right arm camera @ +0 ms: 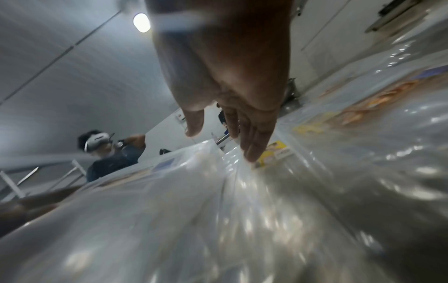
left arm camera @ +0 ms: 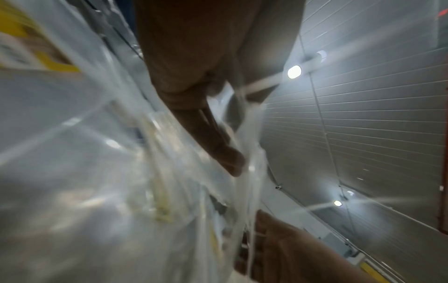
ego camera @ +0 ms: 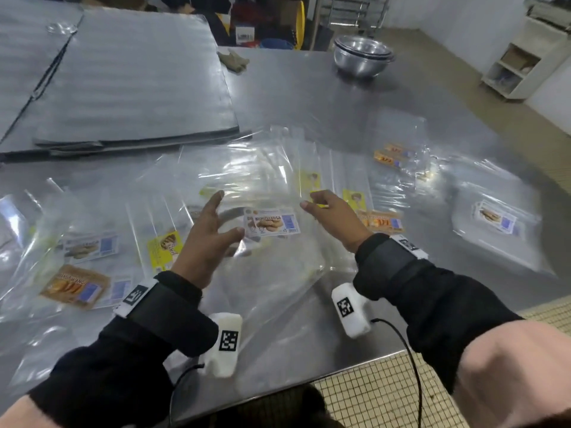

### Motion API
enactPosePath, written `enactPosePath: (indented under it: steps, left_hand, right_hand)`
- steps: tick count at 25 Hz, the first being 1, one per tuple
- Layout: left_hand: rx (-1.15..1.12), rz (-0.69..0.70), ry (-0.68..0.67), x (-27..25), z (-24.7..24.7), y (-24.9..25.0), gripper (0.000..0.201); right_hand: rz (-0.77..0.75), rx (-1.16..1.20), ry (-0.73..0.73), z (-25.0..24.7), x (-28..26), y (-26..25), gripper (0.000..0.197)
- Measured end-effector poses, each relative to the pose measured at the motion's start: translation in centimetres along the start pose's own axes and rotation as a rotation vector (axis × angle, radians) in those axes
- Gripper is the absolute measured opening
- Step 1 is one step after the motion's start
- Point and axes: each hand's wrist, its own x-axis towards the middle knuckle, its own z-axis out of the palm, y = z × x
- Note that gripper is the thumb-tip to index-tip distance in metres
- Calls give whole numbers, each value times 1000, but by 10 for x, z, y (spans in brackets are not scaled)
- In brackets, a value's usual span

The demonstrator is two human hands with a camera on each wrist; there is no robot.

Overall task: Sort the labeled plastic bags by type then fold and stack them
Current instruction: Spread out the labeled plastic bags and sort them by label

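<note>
Steel table [ego camera: 309, 97]: landmark for all entries below.

Biscuit-label bag [ego camera: 272, 223], clear plastic, at the table's near middle, between the two hands. The label's print reads level across the head view; the bag's long axis runs from the near table edge toward the far side, and its near end is lifted and rumpled.

Left hand [ego camera: 207, 239]: fingers straight and spread, thumb out toward the label, resting at the bag's left edge; whether it lies on the film or just above cannot be told. In the left wrist view plastic drapes over the fingers [left arm camera: 218, 145].

Right hand [ego camera: 333, 214]: fingers loosely extended, at the bag's right edge; fingertips [right arm camera: 252, 153] touch the plastic.

Other labeled bags [ego camera: 83, 267] lie overlapping across the table's near half, yellow, orange and blue labels at mixed angles. A separate stacked pile [ego camera: 494, 220] sits toward the table's right edge.

Steel bowls [ego camera: 363, 55], nested, at the far side. Grey sheets [ego camera: 133, 81] at the far left.
</note>
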Motion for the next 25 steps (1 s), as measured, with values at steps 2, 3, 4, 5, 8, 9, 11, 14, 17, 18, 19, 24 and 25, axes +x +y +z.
enactPosePath:
  steps: [2, 3, 4, 5, 8, 9, 11, 14, 17, 18, 19, 24, 25]
  left_hand:
    - [14, 53, -35, 3, 16, 15, 74]
    - [26, 83, -47, 4, 28, 24, 74]
    - [38, 109, -53, 5, 41, 34, 74]
    - [50, 127, -58, 8, 57, 43, 75]
    - [83, 191, -80, 21, 110, 75, 79]
    - [99, 208, -85, 28, 133, 87, 83]
    - [122, 228, -102, 42, 184, 107, 91]
    - [163, 209, -174, 72, 263, 128, 90]
    - [187, 248, -227, 103, 337, 141, 82]
    - [190, 320, -249, 111, 360, 141, 82]
    - [182, 395, -270, 118, 383, 137, 83]
    - [175, 70, -307, 139, 466, 54, 68]
    - [226, -70, -311, 141, 473, 33, 65]
  right_hand:
    - [100, 179, -88, -21, 9, 3, 46]
    - [134, 292, -153, -33, 11, 3, 42]
    - [150, 378, -197, -46, 12, 2, 38]
    - [146, 441, -218, -62, 12, 1, 32]
    - [80, 602, -176, -117, 12, 3, 14]
    - [53, 648, -142, -141, 12, 6, 12]
    - [18, 715, -62, -191, 13, 14, 16]
    - [9, 735, 69, -268, 13, 28, 20]
    - [-85, 776, 188, -338, 13, 45, 24]
    - [-166, 813, 222, -361, 15, 56, 28]
    - [-224, 852, 267, -380, 14, 69, 33]
    - [40, 662, 485, -397, 9, 182, 38]
    - [160, 600, 514, -387, 9, 203, 38]
